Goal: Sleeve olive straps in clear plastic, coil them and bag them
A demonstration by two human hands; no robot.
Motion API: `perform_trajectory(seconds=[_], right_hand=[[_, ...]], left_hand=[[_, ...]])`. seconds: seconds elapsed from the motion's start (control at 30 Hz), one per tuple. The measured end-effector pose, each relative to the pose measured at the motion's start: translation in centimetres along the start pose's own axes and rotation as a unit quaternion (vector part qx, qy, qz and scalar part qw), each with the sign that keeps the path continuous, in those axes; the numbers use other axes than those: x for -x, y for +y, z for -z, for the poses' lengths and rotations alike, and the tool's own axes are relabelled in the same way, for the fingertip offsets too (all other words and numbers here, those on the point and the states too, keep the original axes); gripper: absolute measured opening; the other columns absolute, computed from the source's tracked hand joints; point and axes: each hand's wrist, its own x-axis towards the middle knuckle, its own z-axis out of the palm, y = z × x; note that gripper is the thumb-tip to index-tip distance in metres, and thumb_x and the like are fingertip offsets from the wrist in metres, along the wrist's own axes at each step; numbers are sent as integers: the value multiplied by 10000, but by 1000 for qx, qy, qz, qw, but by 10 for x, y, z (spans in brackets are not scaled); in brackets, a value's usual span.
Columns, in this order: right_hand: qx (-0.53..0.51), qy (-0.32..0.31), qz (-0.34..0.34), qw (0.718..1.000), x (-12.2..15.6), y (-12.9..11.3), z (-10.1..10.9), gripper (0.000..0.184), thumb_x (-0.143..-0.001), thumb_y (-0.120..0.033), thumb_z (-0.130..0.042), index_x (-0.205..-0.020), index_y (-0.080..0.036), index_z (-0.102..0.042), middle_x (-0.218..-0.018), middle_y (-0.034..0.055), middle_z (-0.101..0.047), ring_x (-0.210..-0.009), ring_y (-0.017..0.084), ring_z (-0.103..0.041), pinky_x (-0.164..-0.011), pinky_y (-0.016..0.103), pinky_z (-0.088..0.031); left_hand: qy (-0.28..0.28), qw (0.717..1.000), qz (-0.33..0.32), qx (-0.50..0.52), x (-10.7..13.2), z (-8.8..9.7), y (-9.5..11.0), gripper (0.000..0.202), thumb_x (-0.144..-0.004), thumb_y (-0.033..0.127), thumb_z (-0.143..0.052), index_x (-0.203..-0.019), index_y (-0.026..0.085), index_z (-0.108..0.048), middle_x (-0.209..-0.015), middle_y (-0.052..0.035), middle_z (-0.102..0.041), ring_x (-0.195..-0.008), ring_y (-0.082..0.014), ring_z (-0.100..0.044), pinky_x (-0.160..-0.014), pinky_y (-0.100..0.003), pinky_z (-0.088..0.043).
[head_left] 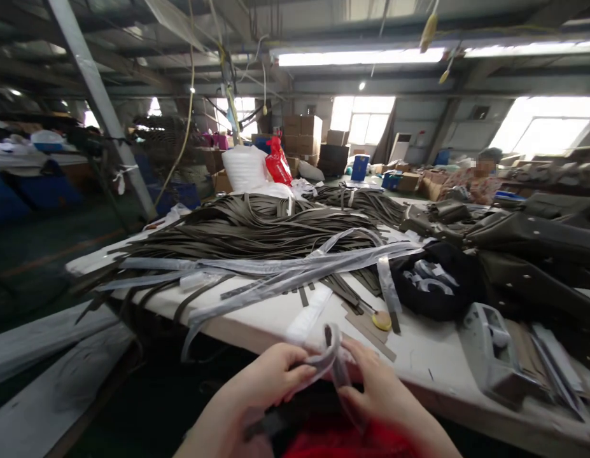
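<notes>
Head-worn view, forward and down

Thin grey strap (329,358) with a translucent sheath is bent into a narrow upright loop at the near edge of the white table (433,356), bend on top, one leg slanting off, other dropping steeply table's near side, table contact unclear.

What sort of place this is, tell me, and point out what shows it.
Probably a factory workshop: a mass of dark straps lies on a white worktable, cartons are stacked behind, and a tube light hangs overhead.
</notes>
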Motion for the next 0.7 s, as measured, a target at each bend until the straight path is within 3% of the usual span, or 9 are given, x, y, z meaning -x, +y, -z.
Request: perform_trajectory(seconds=[0.07, 0.13, 0.2, 0.27, 0.33, 0.43, 0.53, 0.6, 0.7], right_hand=[[-19, -33, 42, 998, -1, -13, 5, 705, -735, -338, -731, -1396, -242, -506, -1403, 120, -546, -1291, 329, -507, -1078, 489, -430], [-21, -51, 72, 996, -1, -18, 8, 543, -794, -404, -687, -1298, -227, -590, -1331, 123, -606, -1232, 320, -552, -1044, 471, -452], [-9, -3, 64, 998, 2, -16, 9, 232, -870, -412, -601, -952, -226, -713, -986, 100, -727, -979, 289, -659, -920, 434, -509], [2, 90, 45, 995, 3, -13, 9, 301, -915, -379, -528, -686, -234, -657, -736, 77, -688, -788, 257, -652, -842, 414, -512], [-19, 115, 41, 992, 2, -13, 7, 246, -913, -366, -524, -773, -235, -678, -838, 90, -706, -846, 263, -648, -875, 416, -497], [-120, -66, 40, 990, -6, -18, -5, 324, -909, -412, -511, -1113, -215, -669, -1102, 101, -705, -1011, 279, -640, -908, 396, -502], [-182, -227, 3, 957, -13, -12, -18, 349, -906, -452, -493, -945, -185, -715, -879, 59, -739, -822, 237, -662, -749, 312, -531], [-168, -209, -40, 962, -13, 3, -17, 359, -863, -481, -546, -745, -179, -699, -702, 34, -700, -680, 202, -626, -644, 272, -502], [-137, -115, -97, 979, -9, 34, 0, 384, -815, -520, -580, -652, -185, -673, -618, 23, -655, -606, 181, -587, -585, 257, -470]], left_hand=[[-55, 998, -11, 13, -3, -7, 0, 360, -868, 510, -540, -754, 170, -568, -526, 56, -482, -436, -85, -428, -427, -191, -332], [-99, 995, -15, 20, -5, -11, -1, 352, -879, 491, -531, -730, 174, -557, -532, 49, -515, -439, -86, -462, -446, -188, -371], [-107, 994, 3, 9, -8, -13, -4, 338, -892, 464, -516, -719, 176, -554, -528, 45, -530, -431, -90, -482, -452, -193, -389], [-99, 995, 31, -17, -12, -14, -10, 316, -901, 430, -509, -725, 174, -573, -518, 44, -534, -425, -96, -497, -451, -199, -390], [-104, 993, 38, -43, -16, -17, -15, 311, -908, 404, -511, -721, 169, -591, -525, 37, -555, -438, -97, -517, -470, -202, -397], [-136, 989, 7, -51, -22, -24, -20, 286, -927, 367, -499, -753, 166, -604, -587, 22, -613, -490, -104, -555, -535, -214, -440], [-158, 987, -23, -32, -28, -26, -28, 237, -916, 362, -541, -801, 169, -615, -653, 20, -648, -556, -113, -583, -599, -226, -467], [-190, 981, -12, 21, -29, -20, -39, 249, -881, 420, -607, -838, 174, -619, -681, 17, -670, -593, -124, -608, -645, -246, -489], [-243, 962, 52, 117, -23, -4, -63, 387, -797, 554, -684, -850, 178, -611, -681, 2, -695, -619, -149, -643, -672, -285, -514]])
